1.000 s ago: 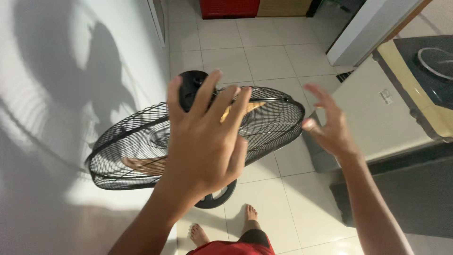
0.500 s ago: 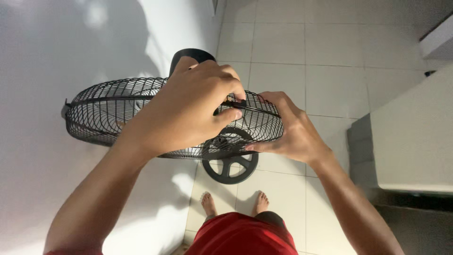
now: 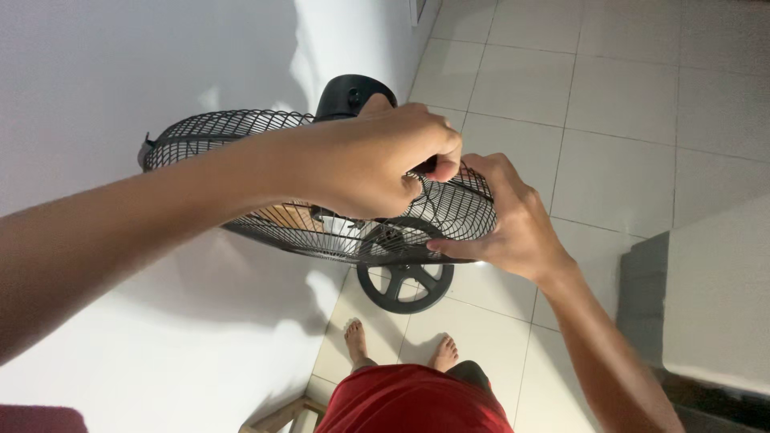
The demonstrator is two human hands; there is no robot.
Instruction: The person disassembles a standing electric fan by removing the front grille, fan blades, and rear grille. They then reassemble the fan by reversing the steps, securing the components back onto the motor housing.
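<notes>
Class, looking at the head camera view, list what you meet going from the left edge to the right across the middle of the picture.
White wall → fan cage → left hand → right hand → tiled floor → grey cabinet.

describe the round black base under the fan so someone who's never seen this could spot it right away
Start at the white wall on the left, where a black wire fan cage is gripped by the left hand and right hand. Just below the cage, on the tiled floor ahead of the bare feet, lies the base. It is the only flat spoked disc, like a small wheel.
</notes>
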